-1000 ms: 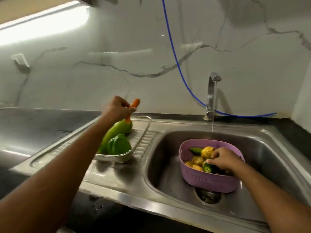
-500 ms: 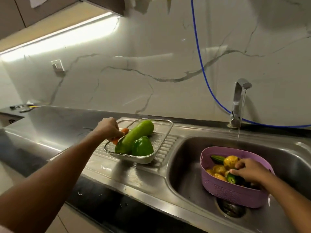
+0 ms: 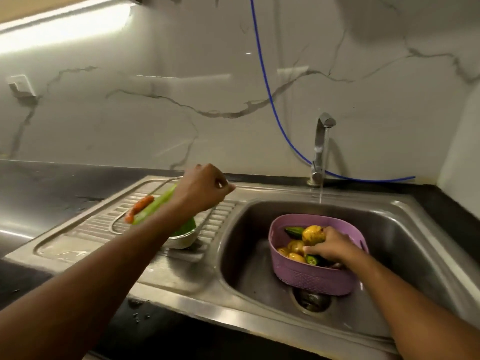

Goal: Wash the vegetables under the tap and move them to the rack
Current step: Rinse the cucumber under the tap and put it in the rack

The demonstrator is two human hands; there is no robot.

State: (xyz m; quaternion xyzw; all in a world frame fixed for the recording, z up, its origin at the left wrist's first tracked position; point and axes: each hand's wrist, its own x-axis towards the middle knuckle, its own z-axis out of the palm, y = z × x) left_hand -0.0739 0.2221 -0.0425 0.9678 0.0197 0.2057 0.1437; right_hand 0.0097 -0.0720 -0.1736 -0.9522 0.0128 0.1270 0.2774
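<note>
Purple basket holds vegetables under right hand; left hand empty.

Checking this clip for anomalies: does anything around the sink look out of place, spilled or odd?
One oddity: the tap is running, but its stream falls behind the purple basket, onto the sink, not onto the vegetables. The carrot lies in the rack. No damage visible.

No readable text, labels, brands, numbers or signs anywhere in view. Surfaces of sink, basket, tap, wall all plain; nothing printed legible.
</note>
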